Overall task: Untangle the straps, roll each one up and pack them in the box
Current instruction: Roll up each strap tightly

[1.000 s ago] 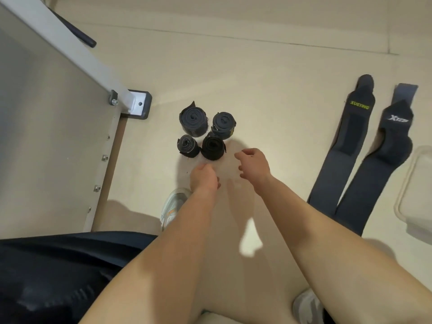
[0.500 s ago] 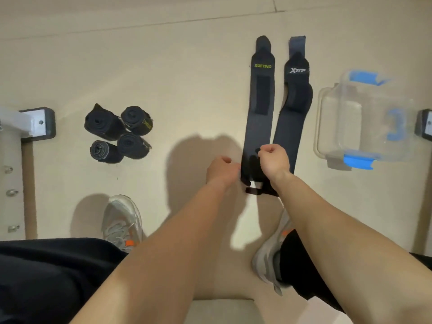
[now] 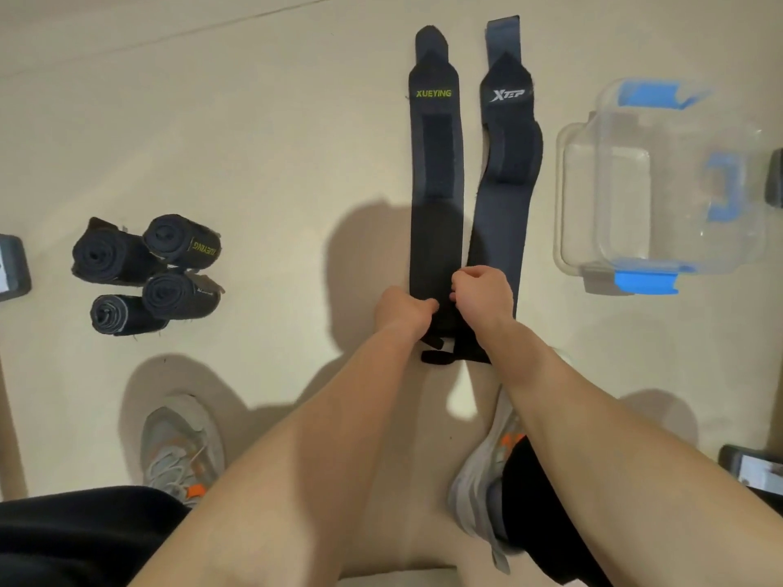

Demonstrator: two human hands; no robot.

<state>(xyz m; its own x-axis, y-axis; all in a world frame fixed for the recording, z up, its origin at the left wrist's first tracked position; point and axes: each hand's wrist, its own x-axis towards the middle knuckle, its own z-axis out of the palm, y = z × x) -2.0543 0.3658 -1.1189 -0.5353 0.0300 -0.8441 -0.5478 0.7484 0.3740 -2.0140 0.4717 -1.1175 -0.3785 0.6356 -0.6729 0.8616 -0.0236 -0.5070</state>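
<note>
Both hands, left hand and right hand, have a closed grip on the near end of the XUEYING strap at frame centre on the floor. Rolling crooked could snag the neighbouring XTEP strap, touching alongside.

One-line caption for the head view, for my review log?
Both hands grip the near end of the XUEYING strap; four rolled straps left, clear box right.

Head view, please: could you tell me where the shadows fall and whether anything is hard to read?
Head view: light comes from behind the person, casting arm shadows on the floor across the XUEYING strap; both logos read clearly; the clear box is faint, with soft glare; wide-angle bending shows at the edges; the left hand and right hand are sharp.
</note>
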